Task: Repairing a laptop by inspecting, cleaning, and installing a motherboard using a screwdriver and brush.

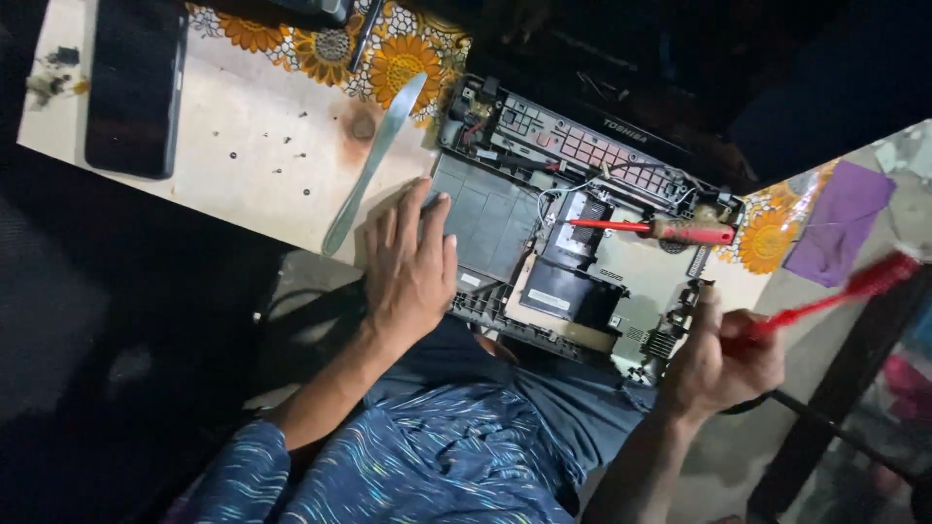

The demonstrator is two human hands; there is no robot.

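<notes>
Head view: two hands at an opened laptop base

Head view looks down on an opened laptop base (544,243) lying across a pale table (262,175) with a flowered cloth edge. The left hand (408,267) rests flat on the near left corner of the laptop base, fingers (413,209) spread a little and stretched forward, palm down, gripping nothing. The right hand (723,359) is at the near right corner of the base, closed around the handle end of a red tool (845,289) that slants up and away to the right; the tool is blurred, so its kind cannot be told. A red-handled screwdriver (660,229) lies loose across the inside of the base, its shaft pointing left, well apart from both hands.

Just left of the left hand, a flat metal pry tool (374,160) lies at a slant on the table, close to the fingers but apart from them. Small screws (282,146) are scattered on the bare tabletop beyond it. A dark phone (136,87) lies face up near the far left edge. A purple cloth (840,223) sits off to the right, beyond the base
</notes>
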